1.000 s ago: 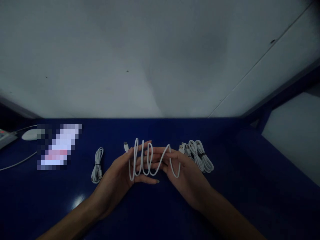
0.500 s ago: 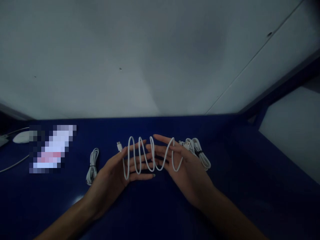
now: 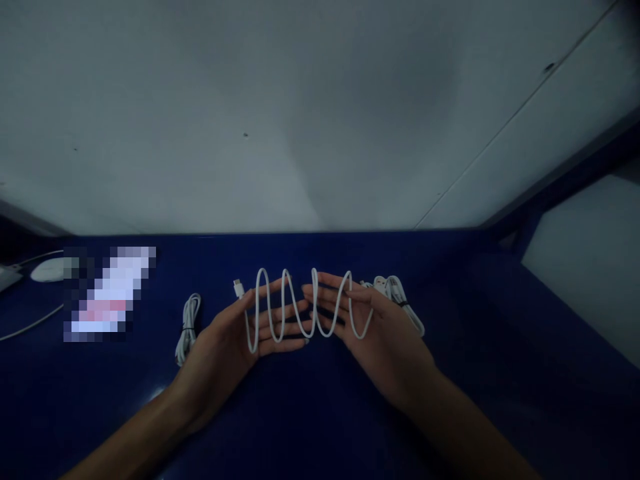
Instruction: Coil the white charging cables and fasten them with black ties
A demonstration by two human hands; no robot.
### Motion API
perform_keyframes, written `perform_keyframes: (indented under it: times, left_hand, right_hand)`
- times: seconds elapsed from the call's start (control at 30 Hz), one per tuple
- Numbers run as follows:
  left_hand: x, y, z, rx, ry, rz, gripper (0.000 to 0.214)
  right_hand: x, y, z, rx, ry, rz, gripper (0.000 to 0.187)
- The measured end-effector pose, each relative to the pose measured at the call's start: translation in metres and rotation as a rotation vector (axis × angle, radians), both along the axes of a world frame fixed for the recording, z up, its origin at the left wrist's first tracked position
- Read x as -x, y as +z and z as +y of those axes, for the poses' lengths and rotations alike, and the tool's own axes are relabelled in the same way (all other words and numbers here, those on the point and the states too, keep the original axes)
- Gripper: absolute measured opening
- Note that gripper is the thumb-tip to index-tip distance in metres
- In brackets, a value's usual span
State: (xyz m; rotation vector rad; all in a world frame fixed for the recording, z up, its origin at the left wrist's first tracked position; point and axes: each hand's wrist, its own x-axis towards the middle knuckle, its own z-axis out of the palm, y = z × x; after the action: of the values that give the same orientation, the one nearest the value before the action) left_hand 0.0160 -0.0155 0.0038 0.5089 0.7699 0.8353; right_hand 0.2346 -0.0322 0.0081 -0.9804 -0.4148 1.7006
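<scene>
A white charging cable [image 3: 283, 300] hangs in loose coils, stretched like a spring between my two hands. My left hand [image 3: 223, 350] holds one end under its thumb, and a USB-C style plug [image 3: 239, 288] sticks up beyond the thumb. The other end of the coils is under the thumb of my right hand [image 3: 387, 350]; the cable's tip there is hidden. Fingers of both hands extend behind the loops and support them. A tied white cable bundle [image 3: 189, 323] lies by my left wrist. More tied white cables [image 3: 400, 297] lie behind my right hand, partly covered.
The blue tabletop [image 3: 310, 413] meets a pale wall [image 3: 300, 133] at the back. On the left are a white mouse-like object [image 3: 53, 269], a thin cable [image 3: 35, 325] and a bright pixelated panel [image 3: 117, 280]. A pale panel [image 3: 590, 240] stands at the right.
My right hand has shifted slightly right, away from my left. The coils between the hands are spread a little wider.
</scene>
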Motion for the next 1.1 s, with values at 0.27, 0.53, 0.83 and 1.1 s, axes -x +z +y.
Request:
perform_keyframes:
  times: [0.27,0.53,0.83,1.1]
  left_hand:
    - [0.0013,-0.0007,0.0018,0.018,-0.003,0.037,0.05]
    - [0.004,-0.0048,0.0012,0.001,-0.02,0.046,0.051]
    - [0.0045,-0.0038,0.0014,-0.005,-0.006,-0.031,0.058]
    - [0.0044,-0.0026,0.0019,0.021,-0.002,-0.052,0.063]
  right_hand:
    - [0.0022,-0.0014,-0.0018,0.029,-0.004,-0.063,0.029]
    - [0.0037,-0.0007,-0.0019,0.046,-0.03,-0.078,0.024]
    - [0.0029,-0.0019,0.0001,0.053,0.005,-0.059,0.026]
    - [0.003,-0.0018,-0.0008,0.052,-0.005,-0.048,0.027]
